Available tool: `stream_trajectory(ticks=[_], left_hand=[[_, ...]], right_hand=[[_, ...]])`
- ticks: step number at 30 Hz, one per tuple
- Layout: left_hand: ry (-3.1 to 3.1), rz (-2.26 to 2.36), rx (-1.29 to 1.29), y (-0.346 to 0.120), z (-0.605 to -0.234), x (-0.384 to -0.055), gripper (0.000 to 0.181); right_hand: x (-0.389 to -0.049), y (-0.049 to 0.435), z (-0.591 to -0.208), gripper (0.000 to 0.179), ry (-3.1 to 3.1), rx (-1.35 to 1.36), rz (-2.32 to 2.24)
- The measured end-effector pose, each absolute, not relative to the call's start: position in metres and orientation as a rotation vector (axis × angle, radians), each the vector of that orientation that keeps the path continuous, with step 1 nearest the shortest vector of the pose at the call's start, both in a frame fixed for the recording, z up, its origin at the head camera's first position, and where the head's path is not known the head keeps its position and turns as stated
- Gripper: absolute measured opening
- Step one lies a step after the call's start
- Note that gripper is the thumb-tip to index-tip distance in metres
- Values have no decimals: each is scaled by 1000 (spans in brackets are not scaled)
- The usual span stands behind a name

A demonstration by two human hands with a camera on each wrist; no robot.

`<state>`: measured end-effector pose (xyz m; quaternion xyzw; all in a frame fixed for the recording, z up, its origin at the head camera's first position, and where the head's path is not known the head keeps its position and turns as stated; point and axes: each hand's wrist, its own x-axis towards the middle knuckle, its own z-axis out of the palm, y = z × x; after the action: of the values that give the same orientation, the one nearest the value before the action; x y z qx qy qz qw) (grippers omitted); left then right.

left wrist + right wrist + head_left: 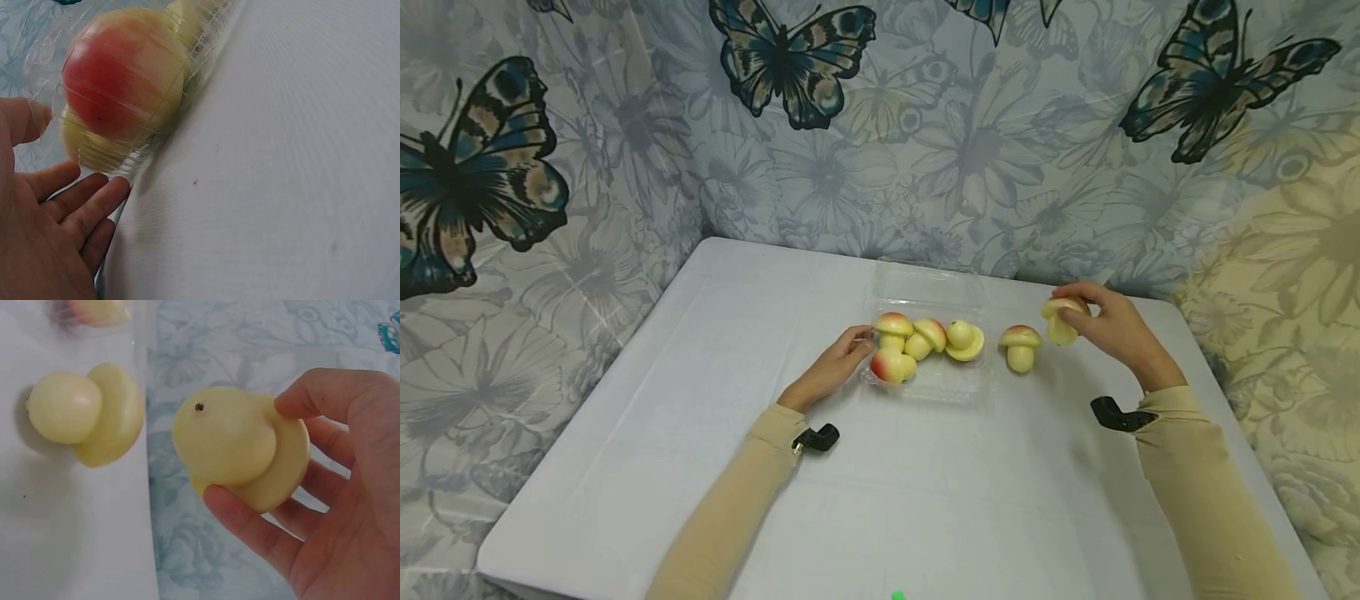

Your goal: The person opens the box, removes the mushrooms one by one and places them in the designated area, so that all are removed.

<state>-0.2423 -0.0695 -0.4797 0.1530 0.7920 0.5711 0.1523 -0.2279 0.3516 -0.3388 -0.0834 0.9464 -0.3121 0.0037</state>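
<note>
In the head view my left hand [833, 367] is at the left side of a clear plastic container [928, 390], thumb by its rim and fingers along its outer wall. Inside the container lie several mushroom-shaped pieces, pale yellow with reddish caps; the nearest one [125, 75] shows through the plastic in the left wrist view. My right hand [1112, 329] grips a similar toy mushroom [225, 437] between thumb and fingers, raised over the table's right side, stem end toward the wrist camera. Another toy mushroom [1020, 350] stands on the table between the container and my right hand.
The container's clear lid [928, 287] lies folded back toward the far edge of the white-covered table [880, 500]. Behind and beside the table hangs patterned butterfly cloth [835, 183]. A small green spot [898, 595] shows at the bottom of the head view.
</note>
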Motion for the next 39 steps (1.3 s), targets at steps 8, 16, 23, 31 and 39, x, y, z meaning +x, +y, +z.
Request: stream_trajectory(ticks=[8, 16, 23, 31, 39], left_hand=[[2260, 1638, 420, -69, -478, -242, 49], [2269, 1639, 428, -69, -479, -242, 50], [2280, 1634, 434, -69, -479, -242, 50], [2272, 1635, 434, -70, -478, -241, 50], [2266, 1641, 429, -70, -479, -242, 50]], right_hand=[[-228, 359, -346, 42, 2953, -252, -982], [-230, 363, -353, 44, 2946, -211, -970], [-232, 366, -358, 45, 2926, -171, -945], [-232, 372, -362, 46, 2907, -142, -909], [-229, 374, -369, 43, 2925, -144, -891]])
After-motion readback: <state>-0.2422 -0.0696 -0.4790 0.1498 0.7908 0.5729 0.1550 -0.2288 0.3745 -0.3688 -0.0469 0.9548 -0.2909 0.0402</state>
